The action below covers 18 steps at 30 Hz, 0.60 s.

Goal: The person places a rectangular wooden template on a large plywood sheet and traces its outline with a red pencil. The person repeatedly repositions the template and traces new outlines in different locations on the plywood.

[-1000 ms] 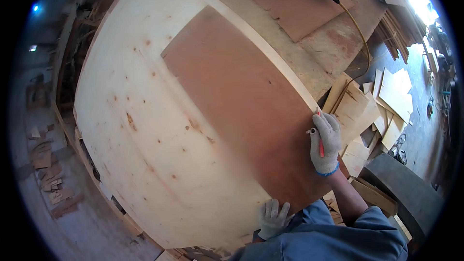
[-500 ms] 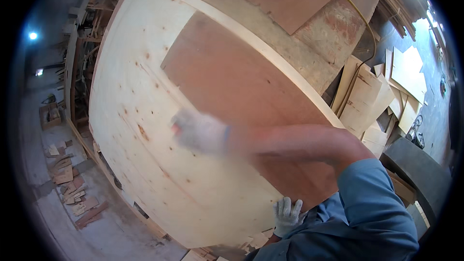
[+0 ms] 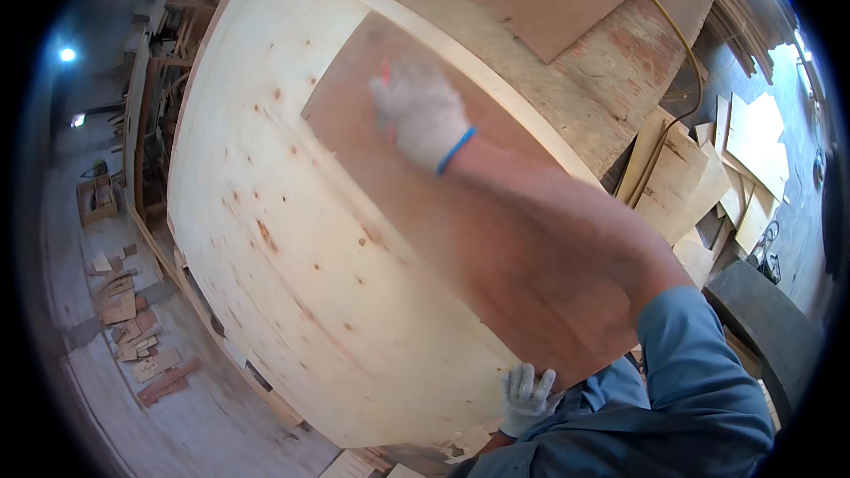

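A large pale plywood sheet [image 3: 292,301] with knots lies before me, and a reddish-brown thin wood sheet [image 3: 513,248] rests along its right part. My right hand [image 3: 421,115], in a grey-white work glove with a blue cuff, is over the far end of the brown sheet. Motion blurs it somewhat; its fingers close round a red object [image 3: 386,73], of which only small bits show, so its kind is unclear. My left hand [image 3: 528,397], also gloved, lies at the near edge where the two sheets meet, its fingers stretched out over the surface.
Another brown sheet [image 3: 567,9] lies beyond, with a yellow cable [image 3: 666,22] crossing nearby. Pale wood offcuts [image 3: 677,177] are piled on the right, beside a dark curved surface [image 3: 766,323]. Wood scraps [image 3: 142,332] and a small box [image 3: 96,199] are on the floor at left.
My right hand has swept from the pale plywood, away and to the right, onto the far part of the brown sheet. My left hand stays at the near edge.
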Tool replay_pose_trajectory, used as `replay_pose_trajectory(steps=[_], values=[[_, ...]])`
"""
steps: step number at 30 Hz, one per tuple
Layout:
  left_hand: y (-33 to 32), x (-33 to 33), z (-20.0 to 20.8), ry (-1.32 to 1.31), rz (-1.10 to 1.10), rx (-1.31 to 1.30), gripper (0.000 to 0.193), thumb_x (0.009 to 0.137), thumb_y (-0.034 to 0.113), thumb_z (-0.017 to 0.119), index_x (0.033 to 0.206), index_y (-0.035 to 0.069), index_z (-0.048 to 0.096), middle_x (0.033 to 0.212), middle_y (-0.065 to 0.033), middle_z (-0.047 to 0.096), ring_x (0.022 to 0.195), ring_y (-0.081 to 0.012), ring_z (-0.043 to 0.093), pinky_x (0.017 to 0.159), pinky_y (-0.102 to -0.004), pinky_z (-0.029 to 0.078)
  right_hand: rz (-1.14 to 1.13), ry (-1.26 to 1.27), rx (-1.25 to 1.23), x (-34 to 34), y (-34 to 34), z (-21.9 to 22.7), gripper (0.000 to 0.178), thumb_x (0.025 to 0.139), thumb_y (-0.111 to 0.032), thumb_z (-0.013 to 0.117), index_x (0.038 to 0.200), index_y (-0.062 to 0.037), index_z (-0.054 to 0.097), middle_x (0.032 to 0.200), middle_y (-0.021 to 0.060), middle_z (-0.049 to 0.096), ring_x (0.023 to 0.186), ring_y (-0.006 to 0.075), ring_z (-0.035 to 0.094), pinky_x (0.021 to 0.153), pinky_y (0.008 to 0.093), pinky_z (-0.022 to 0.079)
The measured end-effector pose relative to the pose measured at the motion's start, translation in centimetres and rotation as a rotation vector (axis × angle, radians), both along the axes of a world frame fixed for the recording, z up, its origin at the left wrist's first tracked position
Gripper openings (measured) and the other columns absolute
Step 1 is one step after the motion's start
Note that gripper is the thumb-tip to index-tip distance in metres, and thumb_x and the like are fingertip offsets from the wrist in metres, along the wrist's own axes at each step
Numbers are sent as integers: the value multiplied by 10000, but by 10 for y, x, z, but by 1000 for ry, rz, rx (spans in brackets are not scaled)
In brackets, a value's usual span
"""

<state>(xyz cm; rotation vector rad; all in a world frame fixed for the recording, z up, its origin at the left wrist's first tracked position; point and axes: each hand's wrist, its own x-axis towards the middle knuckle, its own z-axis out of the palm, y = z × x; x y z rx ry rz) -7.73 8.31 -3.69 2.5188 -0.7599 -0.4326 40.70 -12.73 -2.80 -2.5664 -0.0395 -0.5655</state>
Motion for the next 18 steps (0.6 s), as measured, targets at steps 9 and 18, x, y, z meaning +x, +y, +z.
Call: replay_pose_trajectory(steps=[9,18], values=[[53,183,35,-8,95,147,577,1009,272,593,1507,20,447,1519,-227,449,1436,-402,384,1201,-540,285,-117,-112,211,25,-45,-14,80,888,-161,623,938,-121,575,927,117,622,1017,361,572,837,487,478],[4,402,3,-336,294,-100,501,1030,167,548,1468,-69,489,1517,-285,485,1471,-448,382,1257,-544,211,-161,-114,311,27,-54,-19,142,954,-130,528,824,-120,583,812,108,627,931,362,605,800,486,489]])
